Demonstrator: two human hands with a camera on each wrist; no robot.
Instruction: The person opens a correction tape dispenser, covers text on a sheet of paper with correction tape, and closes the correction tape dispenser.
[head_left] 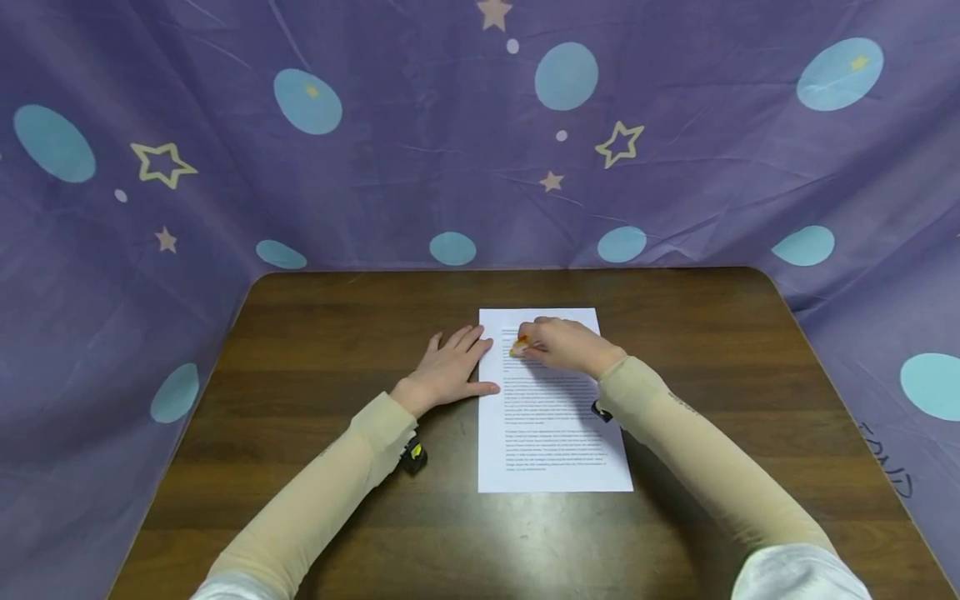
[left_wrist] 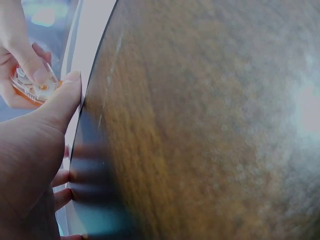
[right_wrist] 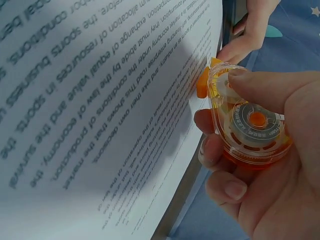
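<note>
From far off, I see the paper (head_left: 555,482) near the middle of the desk's (head_left: 345,333) far edge. The left hand (head_left: 445,372) has its fingers spread, tips on the paper's left edge, I think so it won't slide. The right hand (head_left: 567,343) pinches the clear and orange correction tape (right_wrist: 247,122) at the paper's top-left part, likely to keep its tip steady.

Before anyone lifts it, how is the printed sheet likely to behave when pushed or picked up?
The printed sheet looks thin, so probably light and floppy. Flat on a shiny table, it may slide when pushed, though the left hand touching its edge could resist.
</note>
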